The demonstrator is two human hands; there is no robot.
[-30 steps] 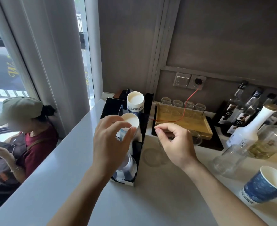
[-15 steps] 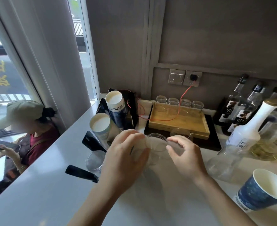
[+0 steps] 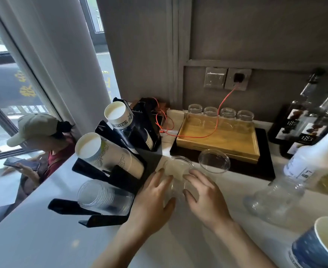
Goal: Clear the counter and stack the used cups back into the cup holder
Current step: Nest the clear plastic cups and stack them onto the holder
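Observation:
A black cup holder lies along the white counter at the left. It holds two stacks of white paper cups and, nearest me, a stack of clear plastic cups. My left hand and my right hand both wrap around a clear plastic cup standing on the counter just right of the holder. A second clear plastic cup stands right behind it. A blue paper cup sits at the bottom right corner.
A wooden tray on a black mat carries several small glass jars at the back, with a red cable across it. Glass and white bottles crowd the right side. A person in a cap sits beyond the window, left.
My left hand let go of the paper cup stack in the holder and came to the clear cup. Both hands now grip it. The camera has moved closer and lower.

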